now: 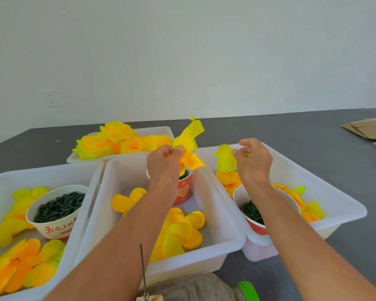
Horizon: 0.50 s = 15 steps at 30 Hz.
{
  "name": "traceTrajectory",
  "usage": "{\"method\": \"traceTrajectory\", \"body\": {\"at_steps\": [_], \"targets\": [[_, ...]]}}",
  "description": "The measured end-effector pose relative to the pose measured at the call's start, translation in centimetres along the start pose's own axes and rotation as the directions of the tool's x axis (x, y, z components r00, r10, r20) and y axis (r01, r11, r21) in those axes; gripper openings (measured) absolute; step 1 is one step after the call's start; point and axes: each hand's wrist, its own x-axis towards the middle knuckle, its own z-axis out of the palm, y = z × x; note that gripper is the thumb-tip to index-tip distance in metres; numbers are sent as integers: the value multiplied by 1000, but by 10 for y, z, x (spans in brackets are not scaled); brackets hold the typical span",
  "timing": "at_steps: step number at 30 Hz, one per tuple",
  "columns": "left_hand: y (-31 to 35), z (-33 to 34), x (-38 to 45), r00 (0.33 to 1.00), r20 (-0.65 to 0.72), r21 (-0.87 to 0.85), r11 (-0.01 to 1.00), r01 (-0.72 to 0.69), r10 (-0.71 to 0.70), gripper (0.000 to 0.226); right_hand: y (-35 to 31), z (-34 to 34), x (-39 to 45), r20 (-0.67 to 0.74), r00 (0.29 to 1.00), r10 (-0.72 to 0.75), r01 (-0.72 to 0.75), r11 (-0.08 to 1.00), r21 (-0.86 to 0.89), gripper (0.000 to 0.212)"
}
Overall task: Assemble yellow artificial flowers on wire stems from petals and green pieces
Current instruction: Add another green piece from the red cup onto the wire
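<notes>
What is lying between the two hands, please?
Between the left hand and right hand, the head view shows held yellow petals, a loose-looking petal and bin rims.

Yellow petal cluster (188, 139) pinched aloft; separate yellow petal (225, 158) just beside.

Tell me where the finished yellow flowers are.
Head view: the finished flowers are piled in the far white tray, left of centre, behind the middle tray.

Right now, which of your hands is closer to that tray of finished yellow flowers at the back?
Left. The left hand, pinching petals, is just right of the finished flowers in the back tray. The right hand is farther right, over the right tray.
</notes>
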Motion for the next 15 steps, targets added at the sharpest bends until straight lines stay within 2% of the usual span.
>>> {"method": "traceTrajectory", "body": {"at_steps": [5,7,10,12,15], "targets": [[0,0,-2,993,66,122,987,-107,99,25,4,0,3,-48,998,31,-32,999,-17,19],[-1,-1,-3,982,103,194,966,-173,156,28,7,3,5,4,1000,28,-27,993,-117,20],[-2,0,-4,962,148,293,919,-265,231,17,10,5,4,134,991,18,26,948,-317,24],[-4,0,-4,956,154,343,894,-290,251,14,11,6,2,204,976,72,18,913,-407,28],[-5,1,-4,946,154,412,851,-324,285,18,12,6,-1,273,949,158,-4,873,-488,23]]}}
